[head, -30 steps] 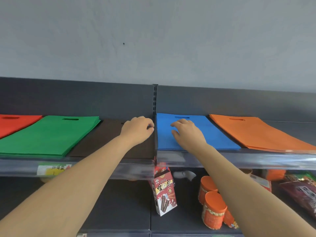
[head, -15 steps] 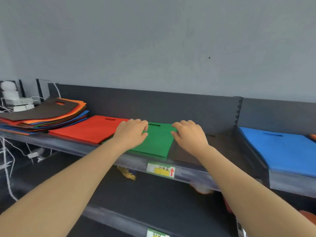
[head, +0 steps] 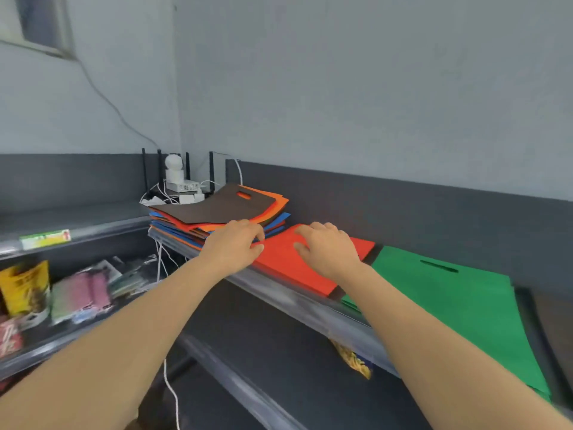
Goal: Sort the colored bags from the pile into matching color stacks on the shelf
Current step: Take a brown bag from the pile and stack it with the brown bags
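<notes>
I see soft, even light, faint shadows, motion blur on the left packets, and edges bowed wide.

A white router with tangled cables sits in the corner; snack packets lie lower left.

The left hand and right hand travelled left along the shelf, past the green stack, reaching the red stack beside the pile
</notes>
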Tool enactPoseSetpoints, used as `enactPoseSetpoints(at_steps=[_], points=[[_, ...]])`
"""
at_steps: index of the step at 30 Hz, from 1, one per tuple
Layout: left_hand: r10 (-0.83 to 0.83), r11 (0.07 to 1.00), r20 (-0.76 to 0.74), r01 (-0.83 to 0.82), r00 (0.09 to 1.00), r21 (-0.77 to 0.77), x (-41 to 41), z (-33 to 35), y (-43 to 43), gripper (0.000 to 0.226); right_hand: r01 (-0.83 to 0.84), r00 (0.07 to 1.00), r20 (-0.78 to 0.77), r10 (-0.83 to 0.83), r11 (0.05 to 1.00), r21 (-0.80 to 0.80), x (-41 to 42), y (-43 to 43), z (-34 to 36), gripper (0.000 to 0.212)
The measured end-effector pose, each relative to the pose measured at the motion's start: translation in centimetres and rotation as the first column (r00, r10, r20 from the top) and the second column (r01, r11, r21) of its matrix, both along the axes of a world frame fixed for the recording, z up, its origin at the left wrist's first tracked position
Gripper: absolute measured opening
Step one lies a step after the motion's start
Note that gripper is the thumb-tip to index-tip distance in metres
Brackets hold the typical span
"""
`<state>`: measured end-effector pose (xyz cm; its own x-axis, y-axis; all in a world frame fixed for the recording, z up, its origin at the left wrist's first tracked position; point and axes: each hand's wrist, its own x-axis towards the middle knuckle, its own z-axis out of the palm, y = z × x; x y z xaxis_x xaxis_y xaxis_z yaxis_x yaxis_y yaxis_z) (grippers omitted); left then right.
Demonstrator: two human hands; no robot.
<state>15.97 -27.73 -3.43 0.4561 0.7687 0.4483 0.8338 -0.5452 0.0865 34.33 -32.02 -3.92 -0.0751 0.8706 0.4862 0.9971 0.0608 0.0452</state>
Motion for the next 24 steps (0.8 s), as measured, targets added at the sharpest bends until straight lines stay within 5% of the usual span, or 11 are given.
enactPoseSetpoints(at_steps=[13,19,24], points=[[0.114,0.988,0.028,-0.111,0.993,-0.110,-11.6,0.8,15.4,0.027,-0.345,0.922,-0.262,0.286,0.913,-0.217,-10.4,18.5,1.8,0.042],[-0.133,0.926,-0.009,0.121,0.991,-0.357,-16.2,0.3,22.7,0.048,-0.396,0.890,-0.349,0.292,0.875,-0.279,-14.7,23.1,1.6,0.043],[-0.302,0.875,-0.056,0.253,0.952,-0.413,-17.6,0.5,27.0,0.057,-0.236,0.924,-0.371,0.094,0.902,-0.362,-17.1,24.8,1.1,0.042]])
